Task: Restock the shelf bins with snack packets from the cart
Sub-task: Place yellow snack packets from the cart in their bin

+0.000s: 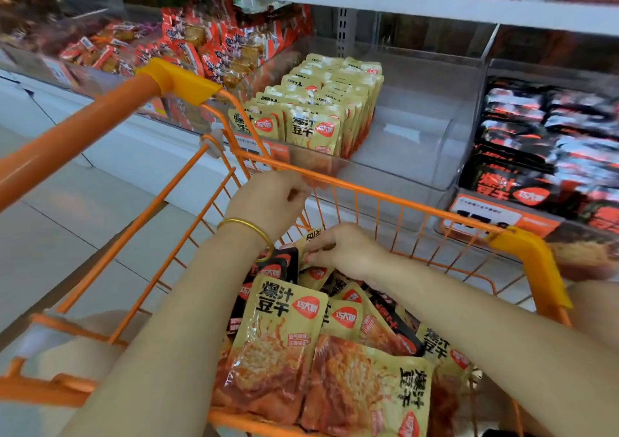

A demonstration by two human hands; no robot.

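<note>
- Orange wire cart (385, 193) fills the near half of the head view, nosed up to the shelf. Its handle (100, 115) runs off to the left.
- In the cart I see a loose heap: yellow packets (284, 336) on top at the near end, black packets (279, 267) lower and farther in.
- left hand (268, 200) is at the cart's far rim, fingers curled over the top wire. It reads to me as a grip on the rim. Gold bangle (246, 226) on that wrist.
- right hand (348, 252) is down in the heap, just right of the left wrist. Thumb and fingertips pinch the top edge of one yellow pack, the pinched packet (313, 237), at the far end of the pile.
- Middle bin (418, 142), clear plastic, sits directly beyond the cart. The shelved yellow packets (315, 128) stand upright in rows, packed into its left part.
- Right bin (536, 70) holds shelved black packets (536, 142), with the same logo as the ones in the cart.
- Red-orange packets (214, 44) are heaped far left on the same shelf level, blurred.
- Orange price label (495, 217) is on the right bin's front. I can't read the print.
- White shelf board (402, 3) runs above the bins, and pale floor tiles (67, 229) show left of the cart.
</note>
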